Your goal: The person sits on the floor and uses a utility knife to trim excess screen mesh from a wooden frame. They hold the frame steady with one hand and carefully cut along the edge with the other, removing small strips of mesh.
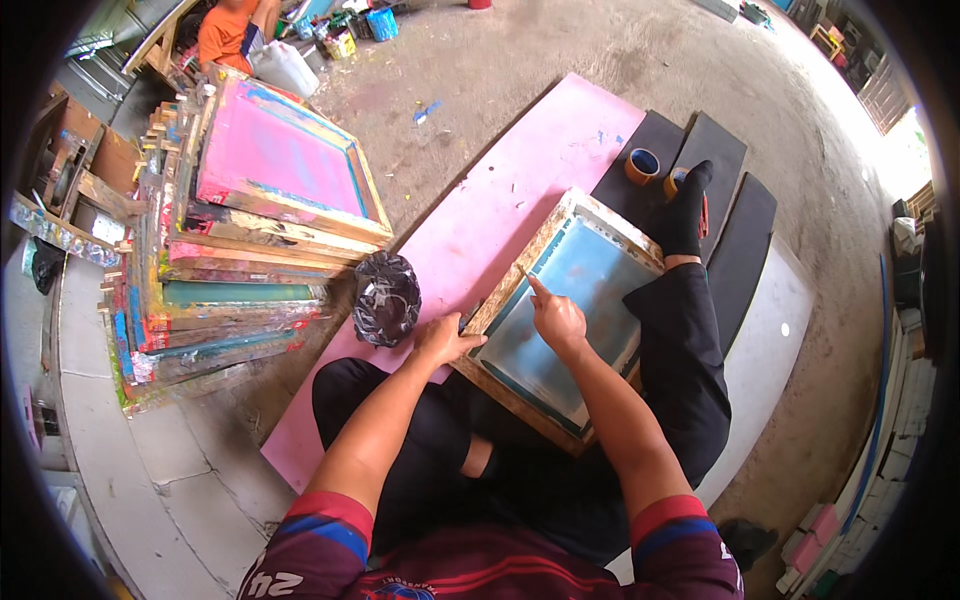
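Both hands sit mid-frame on a wooden printing screen frame (575,320) with blue mesh, propped on the person's black-trousered legs over a big pink board (520,190) on the floor. Left hand (445,340) grips the frame's left edge, right hand (557,318) is mostly curled with one finger pointing onto the mesh. Stack of paint-stained screens (250,230) upper left, crumpled black bag (387,297) beside it, tape roll (642,165) upper right.

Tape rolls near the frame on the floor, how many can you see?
2: one tape roll on the black mat, a second roll beside it, partly hidden behind the socked foot.
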A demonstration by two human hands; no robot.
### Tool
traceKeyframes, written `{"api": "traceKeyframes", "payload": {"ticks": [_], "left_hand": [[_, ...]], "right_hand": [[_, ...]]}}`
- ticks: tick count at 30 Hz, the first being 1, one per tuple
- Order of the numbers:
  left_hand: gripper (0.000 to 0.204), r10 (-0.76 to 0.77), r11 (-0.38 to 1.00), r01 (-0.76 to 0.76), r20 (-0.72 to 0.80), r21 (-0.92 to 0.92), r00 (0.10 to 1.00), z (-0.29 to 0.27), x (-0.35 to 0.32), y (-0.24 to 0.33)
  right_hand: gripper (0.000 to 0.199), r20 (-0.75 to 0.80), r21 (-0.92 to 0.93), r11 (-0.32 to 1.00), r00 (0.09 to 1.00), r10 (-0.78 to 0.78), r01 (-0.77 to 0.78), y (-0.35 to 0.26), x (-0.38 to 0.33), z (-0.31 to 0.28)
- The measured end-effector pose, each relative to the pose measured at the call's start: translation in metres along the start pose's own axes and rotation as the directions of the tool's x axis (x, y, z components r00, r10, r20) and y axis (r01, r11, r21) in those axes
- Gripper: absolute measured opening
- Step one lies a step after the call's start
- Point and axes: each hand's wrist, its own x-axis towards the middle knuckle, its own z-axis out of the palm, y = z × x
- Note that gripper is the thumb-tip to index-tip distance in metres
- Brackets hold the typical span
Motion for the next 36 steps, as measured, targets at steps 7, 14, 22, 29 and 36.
{"api": "traceKeyframes", "payload": {"ticks": [7,14,22,29,36], "left_hand": [[0.077,0.01,0.999,-0.01,-0.015,-0.045,1.0,0.011,-0.001,0.001],[0.076,0.015,0.999,-0.016,-0.021,-0.031,1.0,0.004,-0.002,0.003],[0.082,0.018,1.0,-0.018,-0.018,-0.022,1.0,0.001,-0.004,0.004],[0.085,0.01,1.0,-0.009,0.023,-0.008,1.0,0.009,0.0,-0.002],[0.077,0.014,1.0,-0.013,0.008,-0.016,1.0,0.005,-0.003,0.001]], "right_hand": [[0.043,0.036,-0.124,0.992,0.999,0.028,-0.023,0.0,-0.017,-0.028],[0.044,0.041,-0.186,0.982,0.999,0.027,-0.019,-0.007,-0.012,-0.033],[0.054,0.099,-0.291,0.956,0.992,0.074,-0.043,-0.027,-0.006,-0.033],[0.058,0.045,-0.346,0.928,0.986,0.163,-0.137,-0.047,-0.009,-0.016],[0.057,0.054,-0.301,0.94,0.982,0.183,-0.159,-0.032,-0.011,0.001]]}}
